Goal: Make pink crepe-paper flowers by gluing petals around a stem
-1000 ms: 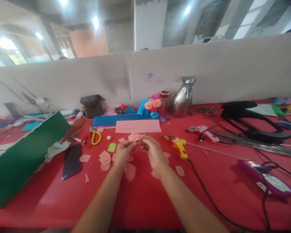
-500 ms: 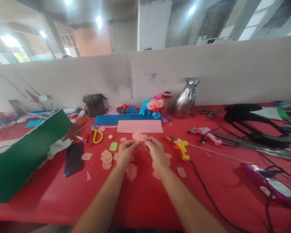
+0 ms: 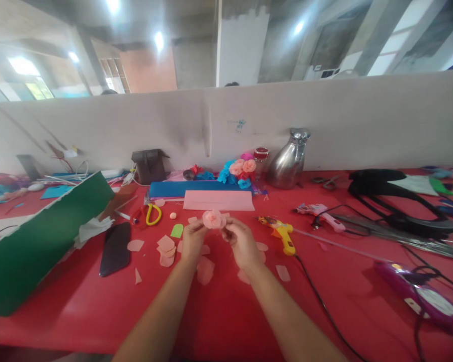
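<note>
A pink paper flower [image 3: 213, 219] is held up between my two hands, its layered petals facing me. My left hand [image 3: 193, 240] pinches its left edge, and my right hand [image 3: 243, 243] grips the petals at its right. Loose pink paper petals [image 3: 166, 243] lie in a small stack left of my hands, with several more [image 3: 206, 270] scattered under and around my wrists. A green petal-shaped piece [image 3: 177, 231] and a small pale ball [image 3: 172, 215] rest near my left hand. Behind the flower lies a folded pink paper sheet [image 3: 219, 200].
A yellow glue gun [image 3: 285, 236] lies right of my hands, its cord running to the front edge. Yellow-handled scissors [image 3: 153, 214], a black phone [image 3: 115, 249] and a green board [image 3: 41, 246] are leftward. At the back stand finished paper flowers [image 3: 243, 168] and a metal jug [image 3: 289, 158].
The flower has tilted up, so its rounded front now shows instead of its flat side. Both hands stay on it in nearly the same place. The camera view has shifted slightly.
</note>
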A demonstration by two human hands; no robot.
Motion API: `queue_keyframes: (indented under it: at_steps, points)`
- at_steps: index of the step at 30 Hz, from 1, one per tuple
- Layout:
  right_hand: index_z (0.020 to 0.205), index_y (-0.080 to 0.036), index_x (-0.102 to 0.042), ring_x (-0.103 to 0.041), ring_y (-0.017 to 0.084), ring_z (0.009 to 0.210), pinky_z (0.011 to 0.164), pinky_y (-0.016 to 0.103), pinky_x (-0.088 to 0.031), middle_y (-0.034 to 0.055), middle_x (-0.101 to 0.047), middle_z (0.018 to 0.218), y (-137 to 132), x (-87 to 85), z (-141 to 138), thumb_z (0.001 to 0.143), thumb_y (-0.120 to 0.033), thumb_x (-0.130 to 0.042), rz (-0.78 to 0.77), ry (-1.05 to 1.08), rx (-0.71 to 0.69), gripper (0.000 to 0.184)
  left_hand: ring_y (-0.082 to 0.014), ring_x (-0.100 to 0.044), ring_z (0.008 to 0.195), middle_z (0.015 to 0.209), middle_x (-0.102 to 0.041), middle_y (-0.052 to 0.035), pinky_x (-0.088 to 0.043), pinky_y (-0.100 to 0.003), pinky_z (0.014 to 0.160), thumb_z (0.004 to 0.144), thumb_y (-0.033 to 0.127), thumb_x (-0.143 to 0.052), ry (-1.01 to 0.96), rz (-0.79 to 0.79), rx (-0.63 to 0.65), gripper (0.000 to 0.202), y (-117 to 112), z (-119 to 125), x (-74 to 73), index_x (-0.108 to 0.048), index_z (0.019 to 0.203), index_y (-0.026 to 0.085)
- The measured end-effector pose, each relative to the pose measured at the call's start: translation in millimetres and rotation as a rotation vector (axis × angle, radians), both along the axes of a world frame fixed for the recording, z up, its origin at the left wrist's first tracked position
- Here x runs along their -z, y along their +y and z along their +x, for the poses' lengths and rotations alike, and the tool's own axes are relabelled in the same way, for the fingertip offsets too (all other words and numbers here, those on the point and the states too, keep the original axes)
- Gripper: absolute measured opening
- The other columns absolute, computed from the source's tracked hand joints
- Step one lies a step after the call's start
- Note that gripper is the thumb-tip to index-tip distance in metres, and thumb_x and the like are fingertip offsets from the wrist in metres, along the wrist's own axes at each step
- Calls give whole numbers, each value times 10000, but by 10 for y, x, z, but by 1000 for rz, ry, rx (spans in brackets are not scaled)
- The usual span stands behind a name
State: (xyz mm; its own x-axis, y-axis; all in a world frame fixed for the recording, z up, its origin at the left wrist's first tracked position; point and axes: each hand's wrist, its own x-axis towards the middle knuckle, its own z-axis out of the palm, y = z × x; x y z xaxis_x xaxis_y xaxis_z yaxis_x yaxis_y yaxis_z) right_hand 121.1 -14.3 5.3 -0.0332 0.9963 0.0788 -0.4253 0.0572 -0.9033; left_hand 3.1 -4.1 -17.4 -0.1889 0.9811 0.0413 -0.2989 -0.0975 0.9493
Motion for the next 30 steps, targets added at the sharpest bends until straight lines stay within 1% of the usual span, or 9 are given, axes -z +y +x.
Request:
queue_keyframes:
  at_steps: [3, 8, 13, 20, 23, 25, 26, 28, 30]
  points:
    - [654, -197, -636, -429, 113, 534, 505, 257, -284, -16, -546, 599, -2, 15, 6, 672, -233, -539, -4, 52, -47, 105, -144, -569, 679, 685, -668, -7, -449, -268, 677, 632, 254, -686, 0, -10, 0, 135, -18, -2, -9, -721, 718, 156]
    - [633, -198, -598, -427, 115, 510, 500, 265, -275, -19, -538, 562, -26, 6, -4, 756, -372, -518, -20, -5, -35, 228, -155, -568, 641, 645, -645, -5, -456, -276, 618, 648, 299, -692, 22, -21, 52, 181, -43, 5, -27, -719, 761, 161]
    - [636, -192, -575, -431, 110, 504, 501, 255, -286, -28, -509, 536, -33, -23, 4, 717, -368, -594, -37, -43, 6, 194, -152, -579, 649, 616, -649, -19, -461, -278, 666, 664, 301, -688, -29, 71, 143, 147, -35, 30, -20, -721, 684, 159]
    - [691, -184, -576, -463, 126, 503, 480, 252, -318, -4, -550, 569, -38, -78, 12, 764, -440, -518, -42, -39, 31, 272, -137, -586, 667, 665, -679, -9, -438, -258, 700, 660, 278, -692, -10, 65, 107, 152, 2, 16, 48, -736, 746, 160]
    - [770, -187, -616, -514, 151, 563, 518, 273, -371, 34, -618, 678, -24, -196, 128, 774, -434, -509, -42, -193, 132, 269, -157, -612, 761, 715, -701, -7, -439, -270, 768, 629, 253, -713, -42, 18, 49, 161, 17, 3, 53, -739, 766, 174]
    - [768, -193, -628, -540, 165, 606, 557, 282, -394, 47, -639, 717, -14, -276, 328, 740, -396, -564, -47, -310, 184, 214, -177, -621, 826, 738, -709, -17, -436, -290, 816, 618, 258, -725, -76, 4, 35, 173, 21, 2, 41, -737, 767, 172]
    - [770, -204, -631, -554, 171, 619, 576, 285, -406, 40, -646, 720, -13, -299, 469, 743, -405, -551, -28, -496, 230, 217, -186, -623, 857, 752, -712, -25, -430, -302, 844, 619, 263, -727, -96, 8, 41, 178, 21, 3, 32, -736, 768, 167]
    - [748, -198, -636, -583, 200, 703, 658, 305, -414, 52, -655, 739, -20, -285, 817, 693, -370, -611, -18, -649, 284, 182, -194, -623, 897, 773, -715, -37, -410, -324, 899, 622, 268, -730, -146, 26, 48, 183, 19, 10, 11, -733, 769, 159]
    - [769, -206, -629, -608, 225, 760, 691, 321, -420, 62, -671, 793, -42, -187, 1199, 684, -377, -605, -49, -1029, 412, 193, -191, -626, 902, 781, -715, -40, -396, -335, 927, 621, 262, -732, -195, 37, 50, 188, 18, 19, -3, -730, 777, 159]
